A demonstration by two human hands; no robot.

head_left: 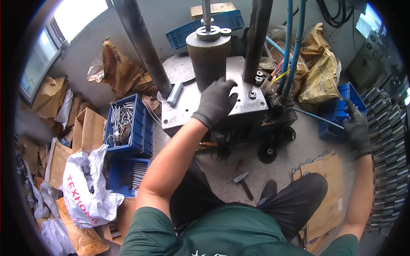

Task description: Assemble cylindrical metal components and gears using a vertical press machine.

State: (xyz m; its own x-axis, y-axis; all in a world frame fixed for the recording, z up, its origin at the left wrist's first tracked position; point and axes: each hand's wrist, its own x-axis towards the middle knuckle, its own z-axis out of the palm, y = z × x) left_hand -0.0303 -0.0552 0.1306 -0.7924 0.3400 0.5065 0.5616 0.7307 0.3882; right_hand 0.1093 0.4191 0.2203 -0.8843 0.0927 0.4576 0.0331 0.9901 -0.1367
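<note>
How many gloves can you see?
2: one on the left hand, in front of the thick metal cylinder; one on the right hand, by the blue rod.

The dark-gloved left hand (215, 101) is stretched forward, with its fingers slightly bent and parted from the thumb. The right hand (358, 131), also dark-gloved, is extended widely to the right, one finger being pointed forward. Both forearms (174, 158) are uncovered.

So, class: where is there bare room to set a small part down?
The metal plate has a bare patch between the grey cylinder and the left hand. Bare floor shows between the black wheel-like part and the flat cardboard. Crowded: the plate's right side, with bearings and wires, and the floor at left, with crates and bags.
</note>
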